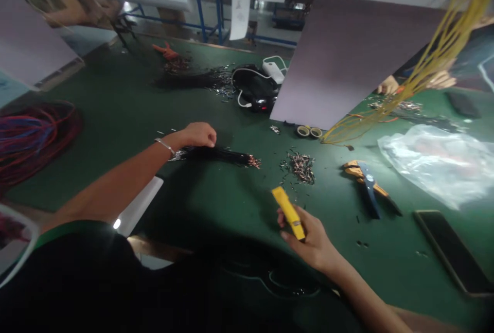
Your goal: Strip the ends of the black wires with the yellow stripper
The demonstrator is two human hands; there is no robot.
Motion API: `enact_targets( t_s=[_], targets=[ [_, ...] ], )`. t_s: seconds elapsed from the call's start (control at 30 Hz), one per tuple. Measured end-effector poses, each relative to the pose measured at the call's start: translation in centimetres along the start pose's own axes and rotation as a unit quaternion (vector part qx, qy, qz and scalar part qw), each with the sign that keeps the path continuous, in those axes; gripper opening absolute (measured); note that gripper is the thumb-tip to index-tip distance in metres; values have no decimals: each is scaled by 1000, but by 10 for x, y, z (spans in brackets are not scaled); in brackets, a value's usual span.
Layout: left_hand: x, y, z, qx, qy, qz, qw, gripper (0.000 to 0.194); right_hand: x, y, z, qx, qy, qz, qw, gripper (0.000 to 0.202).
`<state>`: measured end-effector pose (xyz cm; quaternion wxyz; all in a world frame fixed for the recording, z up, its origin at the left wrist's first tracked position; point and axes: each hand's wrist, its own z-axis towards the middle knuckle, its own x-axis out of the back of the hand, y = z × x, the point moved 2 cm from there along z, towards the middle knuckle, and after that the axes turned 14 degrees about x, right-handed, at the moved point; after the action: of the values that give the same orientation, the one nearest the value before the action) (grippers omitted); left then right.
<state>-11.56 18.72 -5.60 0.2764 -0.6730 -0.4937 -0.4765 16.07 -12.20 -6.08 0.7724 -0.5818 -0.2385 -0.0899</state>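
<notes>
My left hand (201, 134) is closed, its knuckles up, over a bundle of black wires (227, 156) with bare copper ends at the right; whatever its fingers grip is hidden. In my right hand (309, 235) is a yellow tool (287, 210), held between thumb and fingers near the table's front edge. A pile of small metal terminals (302, 167) lies above the yellow tool, right of the copper ends.
Orange-and-blue pliers (368, 181), a phone (453, 250) and a clear plastic bag (440, 163) lie at the right. Two tape rolls (309, 132) sit below a grey panel (347, 55). Yellow wires (436, 60) hang down. Another person's hands (388, 86) are beyond. Red and blue cables (34, 135) lie left.
</notes>
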Motion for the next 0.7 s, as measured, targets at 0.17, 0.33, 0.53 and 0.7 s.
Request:
enact_targets(
  t_s=[0.17, 0.33, 0.53, 0.7],
  targets=[
    [0, 3, 4, -12, -1, -11, 1000, 18, -5, -27, 1, 3, -147, -74, 986, 40],
    [2, 2, 8, -28, 10, -55, 998, 23, -11, -44, 15, -42, -232, -121, 964, 33],
    [7, 2, 9, -37, 10, -93, 995, 27, -19, -46, 34, -61, -288, -216, 931, 18],
    [8, 7, 5, -42, 31, -77, 996, 29, -8, -23, 49, -34, -267, -329, 905, 22]
  ],
)
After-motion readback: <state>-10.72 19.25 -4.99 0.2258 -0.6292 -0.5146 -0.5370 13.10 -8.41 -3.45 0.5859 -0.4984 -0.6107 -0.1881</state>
